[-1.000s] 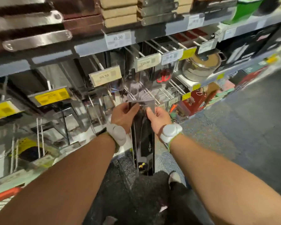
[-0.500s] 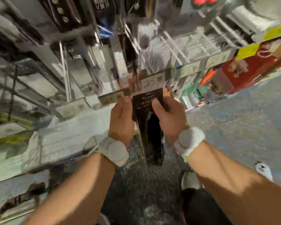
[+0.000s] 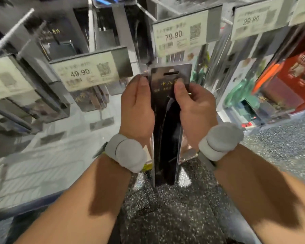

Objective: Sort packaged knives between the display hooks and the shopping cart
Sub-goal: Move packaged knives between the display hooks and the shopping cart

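- Since half a second ago, the view has closed in on the lower rows of the display, so the price tags now read clearly; the two hands and the package sit in much the same place between them.
- Both hands hold one packaged knife [image 3: 166,131] upright in front of the display, its long dark card hanging down between the wrists toward the speckled floor [image 3: 165,217].
- The left hand [image 3: 136,110] grips the left edge of the package near the top, fingers curled behind the card and the thumb pressed on the front.
- The right hand [image 3: 195,110] grips the right edge the same way, thumb flat on the front just below the hanging slot (a narrow cutout at the top of the card).
- Each wrist wears a pale grey wrist band [image 3: 126,154].
- The top of the package sits just below and in front of a price tag reading 79.90 [image 3: 180,32]; whether the slot is on a hook cannot be told.
- To the left hangs a tag reading 49.90 [image 3: 85,72], with other dark packaged knives [image 3: 91,99] hanging blurred beneath it.
- Further right is a tag reading 29.90 [image 3: 256,20], and beyond it a red box [image 3: 292,80] on the shelf.
- Bare metal display hooks [image 3: 11,30] jut out at upper left.
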`<state>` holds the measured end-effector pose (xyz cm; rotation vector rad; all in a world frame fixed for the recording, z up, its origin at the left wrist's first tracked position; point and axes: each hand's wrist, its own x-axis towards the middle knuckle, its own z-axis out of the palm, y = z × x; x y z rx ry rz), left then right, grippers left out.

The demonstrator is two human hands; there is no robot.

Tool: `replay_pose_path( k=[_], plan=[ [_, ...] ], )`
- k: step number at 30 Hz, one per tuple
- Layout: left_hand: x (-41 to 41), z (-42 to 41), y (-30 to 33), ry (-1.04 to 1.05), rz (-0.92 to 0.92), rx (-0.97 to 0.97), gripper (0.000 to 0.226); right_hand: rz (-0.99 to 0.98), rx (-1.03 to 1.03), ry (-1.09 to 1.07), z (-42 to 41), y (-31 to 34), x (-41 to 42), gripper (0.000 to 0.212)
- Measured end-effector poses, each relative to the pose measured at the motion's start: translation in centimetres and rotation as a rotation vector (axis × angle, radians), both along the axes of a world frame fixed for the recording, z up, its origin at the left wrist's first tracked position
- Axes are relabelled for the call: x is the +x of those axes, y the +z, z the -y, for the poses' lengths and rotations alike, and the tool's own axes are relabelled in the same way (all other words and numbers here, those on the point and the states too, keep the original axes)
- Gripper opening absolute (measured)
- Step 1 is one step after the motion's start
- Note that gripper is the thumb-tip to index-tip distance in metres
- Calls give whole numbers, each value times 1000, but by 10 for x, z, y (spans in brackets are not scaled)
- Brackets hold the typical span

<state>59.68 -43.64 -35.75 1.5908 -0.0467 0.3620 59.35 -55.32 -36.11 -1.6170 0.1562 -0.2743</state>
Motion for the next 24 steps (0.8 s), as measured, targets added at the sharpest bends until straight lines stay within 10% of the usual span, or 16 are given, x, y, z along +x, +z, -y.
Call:
replay_pose_path(
  k=[10, 24],
  plan=[
    [8, 14, 35, 7, 103, 312, 29, 32, -71, -69, 16, 9, 7, 55],
    [-9, 41, 61, 132, -28, 102, 47, 113, 152, -2, 25, 22, 10, 36]
  ],
)
